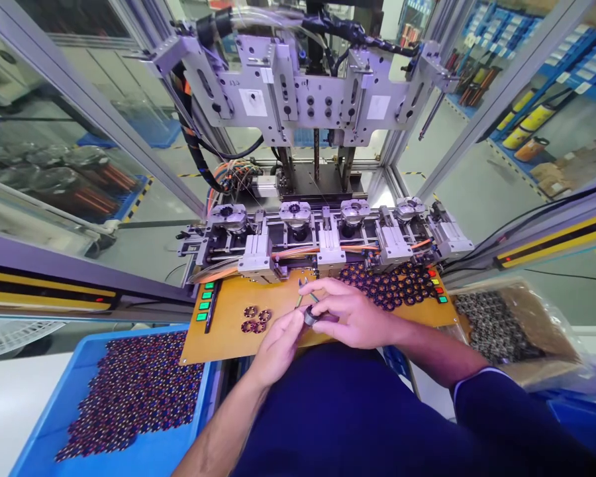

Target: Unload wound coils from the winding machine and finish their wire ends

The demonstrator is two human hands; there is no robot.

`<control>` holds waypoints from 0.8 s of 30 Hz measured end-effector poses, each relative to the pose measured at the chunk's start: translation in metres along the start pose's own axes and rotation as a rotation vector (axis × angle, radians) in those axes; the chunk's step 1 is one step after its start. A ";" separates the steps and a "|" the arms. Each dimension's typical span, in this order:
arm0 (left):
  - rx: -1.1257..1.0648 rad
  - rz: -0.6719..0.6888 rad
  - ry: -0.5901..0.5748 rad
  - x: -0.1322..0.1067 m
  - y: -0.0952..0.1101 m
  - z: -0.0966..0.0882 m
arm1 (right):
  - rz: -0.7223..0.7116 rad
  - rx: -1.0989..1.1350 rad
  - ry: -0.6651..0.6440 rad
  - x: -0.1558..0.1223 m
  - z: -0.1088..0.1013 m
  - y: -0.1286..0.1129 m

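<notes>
Both my hands meet over the front of the yellow-brown work board. My left hand (282, 341) pinches a small dark ring-shaped part (310, 316) between thumb and fingers. On its other side, my right hand (352, 315) grips the same ring with curled fingers. Just beyond the fingers shows a small cutting tool with green handles (298, 299), partly covered by my right hand; whether it is held or lies on the board I cannot tell. Left of my hands, several copper-coloured wound rings (256, 320) lie grouped. Many more dark wound rings (387, 286) crowd the board's right side.
Behind the board (218, 341) stands a row of metal clamping fixtures (295, 215), under a machine head plate (318, 99). A blue tray (153, 444) of rings sits left, a plastic-lined box (551, 331) of metal parts right. Green buttons (205, 306) line the board's left edge.
</notes>
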State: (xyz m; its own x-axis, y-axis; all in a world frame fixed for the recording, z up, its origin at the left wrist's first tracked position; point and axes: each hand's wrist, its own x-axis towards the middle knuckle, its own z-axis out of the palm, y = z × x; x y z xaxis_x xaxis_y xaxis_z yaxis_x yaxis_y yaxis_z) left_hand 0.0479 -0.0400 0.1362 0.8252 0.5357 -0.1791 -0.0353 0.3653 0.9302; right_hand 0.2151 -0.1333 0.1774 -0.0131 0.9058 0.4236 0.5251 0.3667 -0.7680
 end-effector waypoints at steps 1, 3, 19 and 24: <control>0.073 0.018 0.014 0.000 0.001 -0.005 | 0.010 0.006 -0.004 0.002 -0.007 0.003; 0.341 0.105 0.152 -0.002 -0.001 -0.021 | 0.060 -0.053 0.012 0.010 -0.028 0.016; 1.014 0.271 0.926 -0.001 -0.089 -0.111 | 0.229 -0.524 0.036 0.087 -0.176 0.139; 1.030 0.242 0.920 -0.001 -0.089 -0.109 | 0.196 -0.620 -0.094 0.087 -0.172 0.146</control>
State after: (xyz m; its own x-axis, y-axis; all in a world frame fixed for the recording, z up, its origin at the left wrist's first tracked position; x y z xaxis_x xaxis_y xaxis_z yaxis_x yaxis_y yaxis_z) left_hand -0.0117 0.0100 0.0191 0.1839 0.9512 0.2479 0.6336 -0.3075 0.7100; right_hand 0.4368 -0.0380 0.1849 0.0734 0.9684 0.2384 0.9179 0.0279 -0.3959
